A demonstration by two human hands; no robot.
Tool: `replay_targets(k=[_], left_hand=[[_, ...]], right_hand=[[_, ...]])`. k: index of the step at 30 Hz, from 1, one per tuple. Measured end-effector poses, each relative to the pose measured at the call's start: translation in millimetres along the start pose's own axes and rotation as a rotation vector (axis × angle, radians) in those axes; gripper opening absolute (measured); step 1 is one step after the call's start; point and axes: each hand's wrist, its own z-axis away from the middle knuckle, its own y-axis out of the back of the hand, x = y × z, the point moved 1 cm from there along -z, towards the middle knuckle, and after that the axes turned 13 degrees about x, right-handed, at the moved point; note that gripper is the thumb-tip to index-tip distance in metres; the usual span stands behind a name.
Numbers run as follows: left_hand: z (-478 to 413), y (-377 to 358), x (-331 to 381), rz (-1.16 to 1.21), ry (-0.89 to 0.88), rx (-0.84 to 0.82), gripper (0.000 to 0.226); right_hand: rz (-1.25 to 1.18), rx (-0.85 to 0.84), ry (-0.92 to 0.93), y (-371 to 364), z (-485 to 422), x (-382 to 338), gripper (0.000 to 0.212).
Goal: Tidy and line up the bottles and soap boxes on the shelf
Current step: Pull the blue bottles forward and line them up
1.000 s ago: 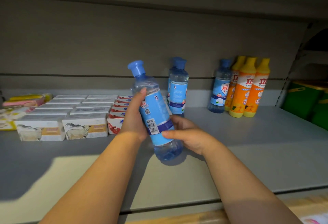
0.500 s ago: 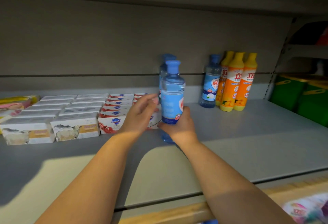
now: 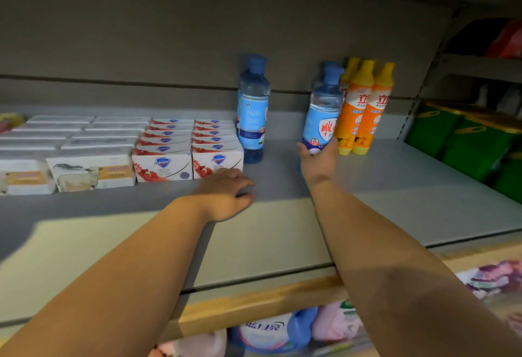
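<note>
Two clear blue bottles (image 3: 252, 115) stand upright, one behind the other, just right of the red-and-white soap boxes (image 3: 188, 159). My left hand (image 3: 226, 194) rests on the grey shelf (image 3: 395, 187) in front of those boxes, fingers loosely curled and holding nothing. My right hand (image 3: 319, 161) grips the base of another blue bottle (image 3: 322, 113), which stands against the orange bottles (image 3: 364, 108). The cap of one more blue bottle shows just behind it. White soap boxes (image 3: 90, 171) with a sheep picture fill the rows further left.
Green packages (image 3: 466, 144) sit at the shelf's right end. Yellow and pink packs (image 3: 8, 122) lie at the far left. The shelf's front half is bare grey board with a wooden edge strip (image 3: 254, 303). Bottles and bags (image 3: 268, 331) show on the shelf below.
The blue bottle held in both hands now stands upright by the soap boxes, released. My right hand moved right and took the bottle beside the orange ones. My left hand dropped to the shelf.
</note>
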Motion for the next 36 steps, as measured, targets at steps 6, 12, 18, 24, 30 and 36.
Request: replay_targets(k=[6,12,18,24,30,36], left_hand=[[-9,-8,4,-0.013,-0.138,0.003,0.044],[-12,-10,-2,0.065,-0.123,0.031,0.043],[-13,-12,-4,0.072,-0.138,0.039,0.044],[-12,-13,-4,0.091,-0.129,0.057,0.043],[-13,-13,-7,0.097,-0.112,0.03,0.049],[-12,-13,-7,0.133,-0.09,0.044,0.045]], right_hand=[[-0.023,0.078,-0.071,-5,-35,16,0.067],[0.081,0.125,-0.125,-23,-72,28,0.069],[0.128,0.235,-0.09,-32,-83,34,0.075],[0.404,0.284,-0.031,-24,-80,34,0.078],[0.433,0.254,-0.014,-21,-81,34,0.082],[0.367,0.31,-0.027,-23,-62,20,0.087]])
